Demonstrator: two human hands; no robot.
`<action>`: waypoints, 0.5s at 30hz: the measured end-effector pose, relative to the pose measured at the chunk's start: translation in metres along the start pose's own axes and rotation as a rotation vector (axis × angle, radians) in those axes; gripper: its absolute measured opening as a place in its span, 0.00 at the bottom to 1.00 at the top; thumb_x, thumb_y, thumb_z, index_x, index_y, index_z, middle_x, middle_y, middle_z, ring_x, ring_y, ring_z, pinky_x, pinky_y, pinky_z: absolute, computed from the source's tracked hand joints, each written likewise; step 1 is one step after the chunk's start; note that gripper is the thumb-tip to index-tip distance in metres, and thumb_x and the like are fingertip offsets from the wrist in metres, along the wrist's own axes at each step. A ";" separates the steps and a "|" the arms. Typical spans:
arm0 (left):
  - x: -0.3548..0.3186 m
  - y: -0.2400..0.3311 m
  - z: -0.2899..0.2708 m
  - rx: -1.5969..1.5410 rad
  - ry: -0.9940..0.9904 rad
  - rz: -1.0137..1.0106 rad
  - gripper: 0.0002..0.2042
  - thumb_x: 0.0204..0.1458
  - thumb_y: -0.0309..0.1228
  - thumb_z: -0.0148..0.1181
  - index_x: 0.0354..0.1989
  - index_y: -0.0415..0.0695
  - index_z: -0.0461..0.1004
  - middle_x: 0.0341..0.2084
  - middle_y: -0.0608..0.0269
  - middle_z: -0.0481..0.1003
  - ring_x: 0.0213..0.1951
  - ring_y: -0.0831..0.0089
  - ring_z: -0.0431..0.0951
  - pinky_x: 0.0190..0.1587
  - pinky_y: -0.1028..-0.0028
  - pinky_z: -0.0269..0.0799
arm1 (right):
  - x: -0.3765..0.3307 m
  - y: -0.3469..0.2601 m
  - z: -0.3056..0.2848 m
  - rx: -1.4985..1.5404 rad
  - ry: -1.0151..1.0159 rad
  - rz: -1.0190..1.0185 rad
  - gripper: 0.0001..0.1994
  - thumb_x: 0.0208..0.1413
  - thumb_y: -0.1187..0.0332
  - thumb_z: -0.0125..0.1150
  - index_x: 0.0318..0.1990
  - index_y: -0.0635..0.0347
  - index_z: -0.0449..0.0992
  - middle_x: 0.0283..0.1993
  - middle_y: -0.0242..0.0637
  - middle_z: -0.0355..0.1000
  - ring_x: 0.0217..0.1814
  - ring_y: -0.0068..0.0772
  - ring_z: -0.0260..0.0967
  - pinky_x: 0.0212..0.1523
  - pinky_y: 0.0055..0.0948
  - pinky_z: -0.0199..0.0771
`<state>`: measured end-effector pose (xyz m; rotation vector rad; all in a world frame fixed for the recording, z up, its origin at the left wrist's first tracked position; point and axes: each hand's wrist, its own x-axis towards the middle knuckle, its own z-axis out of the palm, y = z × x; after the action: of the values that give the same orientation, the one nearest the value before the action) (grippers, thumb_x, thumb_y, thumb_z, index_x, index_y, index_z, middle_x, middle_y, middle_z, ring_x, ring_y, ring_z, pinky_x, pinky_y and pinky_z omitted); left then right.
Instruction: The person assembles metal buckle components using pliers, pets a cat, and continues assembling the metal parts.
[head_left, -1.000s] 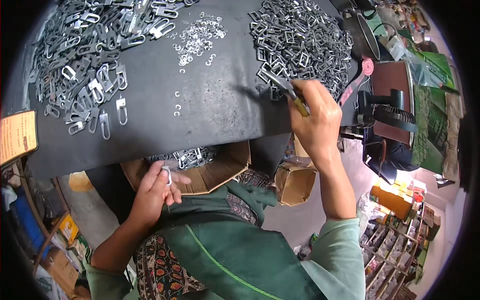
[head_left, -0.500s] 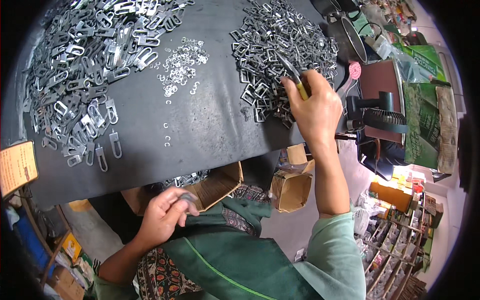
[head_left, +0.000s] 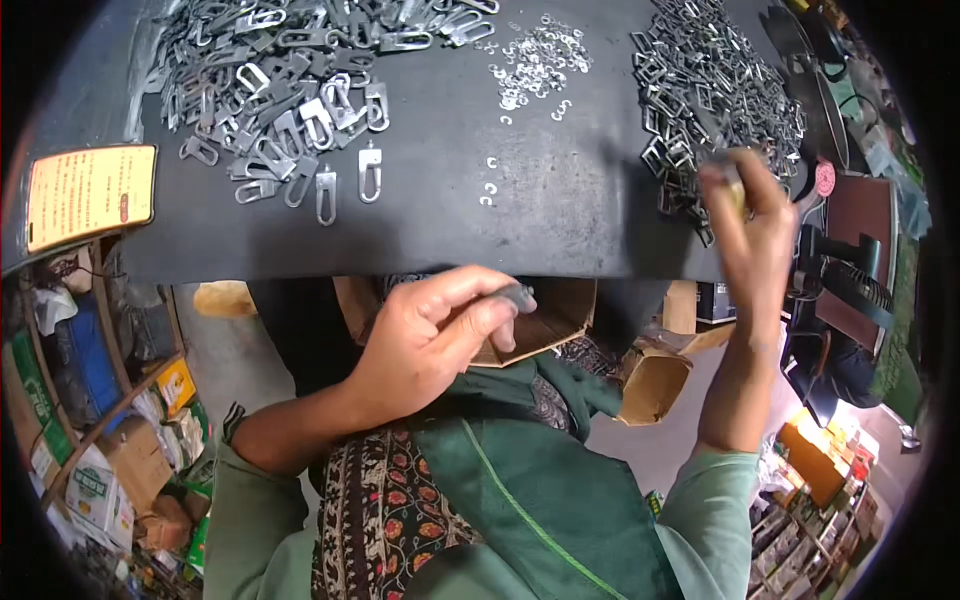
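Observation:
Pinched between thumb and fingertips of my left hand [head_left: 440,335] is a small dark metal piece [head_left: 519,296], just off the table's front edge. Its exact kind is mostly hidden by my fingers. My right hand [head_left: 760,235] is closed around yellow-handled pliers [head_left: 738,192], smeared by motion, over the near edge of a pile of small rectangular metal frames [head_left: 720,95]. Between the piles lie tiny C-shaped metal clips [head_left: 540,65], with several strayed toward me. A heap of long metal loop clasps [head_left: 300,75] covers the far left.
The dark tabletop [head_left: 430,235] ends before my lap. Below its edge an open cardboard box [head_left: 560,310] sits at my lap, and another carton [head_left: 655,385] stands lower right. An orange printed card [head_left: 92,197] lies at left; a small black fan [head_left: 850,285] is at right.
The view has swung left, so the table's contents appear farther right. My left hand has risen toward the table edge with its metal piece. My right hand and the pliers have moved and blurred.

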<state>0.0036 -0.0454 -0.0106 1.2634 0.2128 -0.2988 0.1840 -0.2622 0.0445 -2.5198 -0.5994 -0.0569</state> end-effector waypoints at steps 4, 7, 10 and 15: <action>0.001 0.007 0.002 -0.102 0.059 -0.040 0.09 0.65 0.27 0.50 0.46 0.37 0.76 0.24 0.69 0.74 0.21 0.90 0.63 0.23 0.86 0.59 | -0.039 -0.051 0.032 0.701 -0.484 0.078 0.05 0.56 0.73 0.64 0.34 0.63 0.74 0.27 0.26 0.67 0.31 0.16 0.61 0.31 0.21 0.62; 0.001 0.003 0.003 -0.180 0.078 -0.050 0.09 0.65 0.28 0.51 0.46 0.38 0.76 0.22 0.72 0.73 0.22 0.91 0.63 0.23 0.86 0.58 | -0.047 -0.057 0.037 0.764 -0.533 0.161 0.05 0.56 0.74 0.63 0.35 0.64 0.73 0.27 0.29 0.67 0.30 0.18 0.62 0.31 0.23 0.63; 0.001 0.005 -0.003 -0.195 0.031 -0.073 0.09 0.65 0.28 0.51 0.46 0.38 0.76 0.22 0.72 0.72 0.20 0.91 0.62 0.22 0.86 0.57 | -0.047 -0.055 0.038 0.653 -0.482 0.040 0.05 0.55 0.75 0.63 0.35 0.65 0.73 0.27 0.34 0.68 0.29 0.23 0.65 0.31 0.26 0.65; 0.001 0.008 -0.005 -0.172 0.001 -0.068 0.13 0.67 0.33 0.48 0.46 0.37 0.76 0.21 0.68 0.73 0.17 0.89 0.62 0.20 0.87 0.57 | -0.048 -0.059 0.035 0.606 -0.496 0.034 0.04 0.53 0.77 0.62 0.35 0.65 0.73 0.28 0.41 0.70 0.29 0.36 0.70 0.31 0.31 0.68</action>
<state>0.0066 -0.0388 -0.0053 1.0872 0.2771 -0.3317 0.1130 -0.2191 0.0369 -1.9406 -0.6408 0.6775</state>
